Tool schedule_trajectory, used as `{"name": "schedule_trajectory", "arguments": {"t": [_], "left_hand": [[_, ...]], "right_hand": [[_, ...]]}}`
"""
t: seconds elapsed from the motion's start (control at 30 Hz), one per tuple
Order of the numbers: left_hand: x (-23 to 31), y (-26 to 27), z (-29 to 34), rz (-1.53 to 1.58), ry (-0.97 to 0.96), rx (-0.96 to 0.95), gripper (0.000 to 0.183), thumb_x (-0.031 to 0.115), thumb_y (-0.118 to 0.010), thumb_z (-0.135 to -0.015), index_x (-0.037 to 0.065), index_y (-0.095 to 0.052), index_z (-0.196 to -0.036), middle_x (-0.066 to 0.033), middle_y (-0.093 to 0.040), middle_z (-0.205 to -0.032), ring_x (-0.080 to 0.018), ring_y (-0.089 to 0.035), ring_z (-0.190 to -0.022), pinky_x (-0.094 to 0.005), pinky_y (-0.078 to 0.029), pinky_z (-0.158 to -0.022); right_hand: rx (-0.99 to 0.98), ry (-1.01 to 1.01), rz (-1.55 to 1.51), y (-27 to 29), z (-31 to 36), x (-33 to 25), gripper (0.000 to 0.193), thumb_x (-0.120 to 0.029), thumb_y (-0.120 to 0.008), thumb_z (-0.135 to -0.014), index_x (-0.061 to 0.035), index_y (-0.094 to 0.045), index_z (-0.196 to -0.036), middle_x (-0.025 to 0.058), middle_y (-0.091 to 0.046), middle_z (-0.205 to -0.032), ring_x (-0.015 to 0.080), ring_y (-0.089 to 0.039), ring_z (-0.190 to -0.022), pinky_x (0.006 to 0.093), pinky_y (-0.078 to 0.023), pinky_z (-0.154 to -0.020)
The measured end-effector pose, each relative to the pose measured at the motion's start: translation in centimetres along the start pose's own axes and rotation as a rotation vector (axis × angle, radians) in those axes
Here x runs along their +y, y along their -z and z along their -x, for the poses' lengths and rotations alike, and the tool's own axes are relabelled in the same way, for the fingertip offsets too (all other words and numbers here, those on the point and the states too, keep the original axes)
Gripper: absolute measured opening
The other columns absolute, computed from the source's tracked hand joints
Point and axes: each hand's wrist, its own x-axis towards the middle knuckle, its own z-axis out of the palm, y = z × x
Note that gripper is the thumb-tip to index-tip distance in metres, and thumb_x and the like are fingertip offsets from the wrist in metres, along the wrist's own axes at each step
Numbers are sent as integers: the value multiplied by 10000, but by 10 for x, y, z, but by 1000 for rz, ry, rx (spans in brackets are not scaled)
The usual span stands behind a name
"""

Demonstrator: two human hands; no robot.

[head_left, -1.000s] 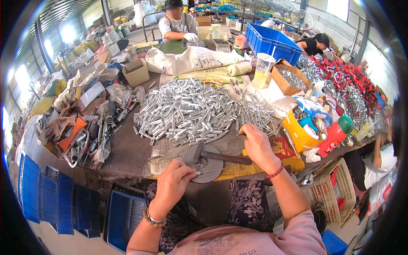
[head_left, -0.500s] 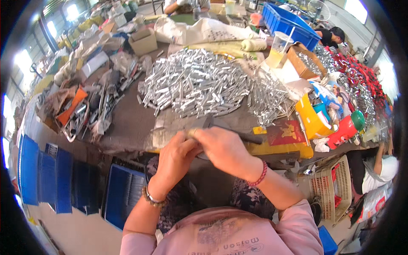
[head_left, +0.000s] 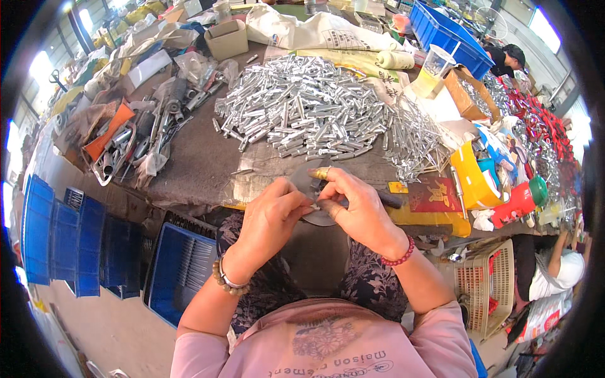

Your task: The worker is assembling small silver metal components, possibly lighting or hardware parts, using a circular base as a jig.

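My left hand (head_left: 268,214) is closed in a pinch above the table's front edge. A tiny bright bit shows at its fingertips, too small to name. Close beside it is my right hand (head_left: 360,205), thumb and forefinger apart, with a yellow wrap on the forefinger. Under and behind the fingers lies a round grey metal disc (head_left: 301,181), partly hidden by the hands. A dark handle-like bar (head_left: 389,200) sticks out to the right of the right hand. Beyond them spreads a large heap of short silver metal tubes (head_left: 309,107).
Thin metal pins (head_left: 416,142) are piled right of the heap. A yellow container (head_left: 474,176) and a red bottle with green cap (head_left: 520,201) stand at right. Metal parts and an orange-handled tool (head_left: 108,133) lie left. Blue crates (head_left: 179,277) and a beige basket (head_left: 482,286) flank my legs.
My right hand's thumb and forefinger have spread apart, and it has shifted slightly right. The left fingertips have drawn apart from the right hand. The whole view has shifted a little.
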Motion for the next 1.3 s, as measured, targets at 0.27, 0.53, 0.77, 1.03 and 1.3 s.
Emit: {"name": "schedule_trajectory", "arguments": {"t": [0.27,0.53,0.77,1.03,1.3], "left_hand": [[3,1,-1,22,17,-13,147,54,-845,-892,62,-783,-1025,-104,-653,-933,-338,-689,-848,-427,-545,-752],[0,-1,-1,24,24,-5,121,81,-854,-888,78,-795,-993,-107,-669,-940,-363,-706,-877,-458,-559,-751],[0,-4,-1,42,11,21,176,44,-882,-857,47,-809,-1017,-106,-666,-920,-316,-695,-847,-393,-550,-747],[-3,-5,-1,57,17,15,175,5,-879,-861,24,-805,-1019,-99,-669,-918,-282,-695,-824,-368,-546,-730],[-2,-5,-1,96,-2,29,169,-26,-880,-846,11,-788,-984,-100,-658,-904,-280,-672,-795,-367,-529,-701]], "right_hand": [[-53,166,317,2,-4,-14,503,20,-716,-895,-68,-617,-1380,132,-681,-914,360,-696,-886,486,-566,-787],[-88,225,454,13,-3,-30,511,-39,-744,-881,-71,-642,-1381,115,-694,-948,341,-684,-950,474,-563,-843],[-51,36,691,52,14,6,441,-66,-778,-886,-83,-707,-1320,104,-697,-1062,335,-678,-1024,469,-563,-902],[49,14,503,52,54,-22,634,6,-747,-880,-218,-710,-1471,95,-648,-1054,321,-726,-793,423,-605,-670],[-63,87,606,42,65,-39,646,9,-704,-905,-233,-698,-1504,62,-589,-974,259,-710,-757,392,-600,-641]]}}
